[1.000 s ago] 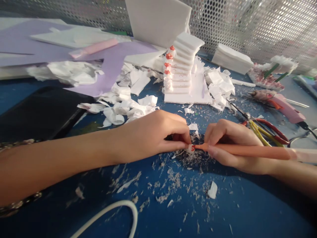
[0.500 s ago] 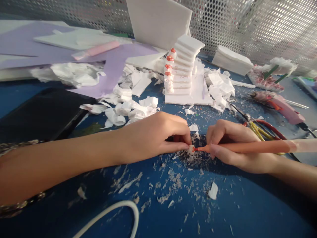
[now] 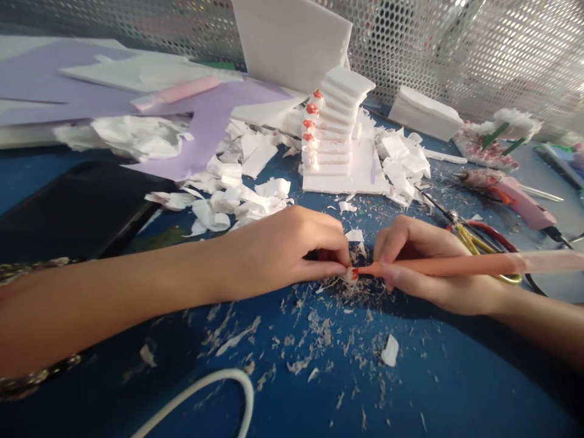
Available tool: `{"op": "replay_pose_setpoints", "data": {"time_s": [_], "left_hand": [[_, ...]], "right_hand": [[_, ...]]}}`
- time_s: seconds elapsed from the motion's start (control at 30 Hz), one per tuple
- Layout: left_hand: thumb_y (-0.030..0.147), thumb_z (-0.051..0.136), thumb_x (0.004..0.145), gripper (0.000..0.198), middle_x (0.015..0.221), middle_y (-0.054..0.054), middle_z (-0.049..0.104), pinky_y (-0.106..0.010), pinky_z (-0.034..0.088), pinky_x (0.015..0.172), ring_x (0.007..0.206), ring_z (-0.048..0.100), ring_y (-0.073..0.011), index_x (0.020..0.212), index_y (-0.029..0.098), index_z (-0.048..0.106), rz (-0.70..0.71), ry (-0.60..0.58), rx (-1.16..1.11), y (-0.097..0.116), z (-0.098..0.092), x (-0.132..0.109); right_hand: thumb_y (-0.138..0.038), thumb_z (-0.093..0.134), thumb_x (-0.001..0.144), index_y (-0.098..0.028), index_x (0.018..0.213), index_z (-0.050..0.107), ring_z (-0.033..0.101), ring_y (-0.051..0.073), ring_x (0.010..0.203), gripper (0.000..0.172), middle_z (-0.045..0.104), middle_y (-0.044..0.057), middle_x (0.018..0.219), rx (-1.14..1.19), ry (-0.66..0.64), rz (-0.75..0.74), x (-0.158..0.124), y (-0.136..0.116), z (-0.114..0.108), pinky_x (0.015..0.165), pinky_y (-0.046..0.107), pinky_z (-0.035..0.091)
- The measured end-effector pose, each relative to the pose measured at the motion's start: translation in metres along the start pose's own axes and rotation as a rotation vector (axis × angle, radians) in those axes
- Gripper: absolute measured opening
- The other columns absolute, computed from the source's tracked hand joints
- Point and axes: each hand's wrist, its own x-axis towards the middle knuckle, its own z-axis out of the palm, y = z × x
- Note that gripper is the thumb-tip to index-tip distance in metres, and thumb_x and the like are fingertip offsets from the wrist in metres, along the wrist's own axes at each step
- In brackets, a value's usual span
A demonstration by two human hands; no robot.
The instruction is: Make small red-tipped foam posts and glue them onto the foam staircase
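Between thumb and fingers, my left hand [image 3: 303,246] pinches a small white piece [image 3: 350,275] with a red patch on its right side. My right hand [image 3: 424,261] is closed around an orange marker [image 3: 460,266] with a paler rear end, held nearly level. Its tip touches the red patch. Behind my hands, a stepped stack of white slabs [image 3: 331,149] rises from a white base. Small rounded white pieces line its left edge, and the upper ones are coloured red.
White scraps [image 3: 237,201] flank the stack. Scissors [image 3: 483,240] and a pink glue gun [image 3: 515,198] lie right. A dark flat object [image 3: 77,213] and purple sheet [image 3: 196,140] are left. A white cable [image 3: 219,377] curves in front. Perforated metal [image 3: 410,55] stands behind.
My right hand has moved slightly left with the marker, whose tip now presses closer against the white piece. The red patch looks larger. My left hand has barely moved.
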Motion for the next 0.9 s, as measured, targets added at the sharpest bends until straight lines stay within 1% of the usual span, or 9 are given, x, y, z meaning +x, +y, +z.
{"op": "replay_pose_setpoints", "data": {"time_s": [0.07,0.33,0.6,0.9], "left_hand": [[0.018,0.058,0.081,0.009,0.075,0.002,0.062,-0.015,0.039,0.062,0.068,0.056,-0.0067,0.078,0.017,0.066,0.001,0.013,0.006,-0.0005,0.0002,-0.0007],[0.018,0.059,0.081,0.008,0.074,0.002,0.061,-0.015,0.039,0.061,0.067,0.055,-0.0061,0.077,0.016,0.066,-0.004,0.014,0.002,0.0012,-0.0004,-0.0021],[0.02,0.058,0.082,0.01,0.075,0.001,0.061,-0.016,0.039,0.063,0.068,0.056,-0.0071,0.078,0.016,0.067,-0.003,0.009,-0.001,0.0014,0.0004,0.0],[0.018,0.057,0.082,0.01,0.075,0.0,0.061,-0.017,0.039,0.063,0.068,0.056,-0.0083,0.077,0.016,0.066,0.008,0.005,0.006,0.002,-0.0008,-0.0006]], "right_hand": [[-0.019,0.056,0.082,-0.018,0.074,0.045,0.049,0.009,0.062,0.013,0.051,-0.001,0.069,-0.003,-0.018,0.008,0.0006,0.0004,0.0,0.053,0.025,0.037],[-0.02,0.056,0.082,-0.018,0.073,0.045,0.047,0.008,0.059,0.014,0.049,-0.002,0.065,0.017,-0.013,0.019,0.0017,-0.0003,-0.0013,0.052,0.024,0.036],[-0.02,0.056,0.082,-0.018,0.072,0.045,0.047,0.008,0.058,0.015,0.049,-0.002,0.065,0.008,0.001,0.018,0.0021,-0.0002,0.0001,0.051,0.023,0.036],[-0.02,0.056,0.081,-0.016,0.072,0.047,0.046,0.007,0.056,0.014,0.05,-0.002,0.064,-0.006,-0.018,0.039,0.0029,-0.0045,-0.0008,0.049,0.022,0.036]]}}
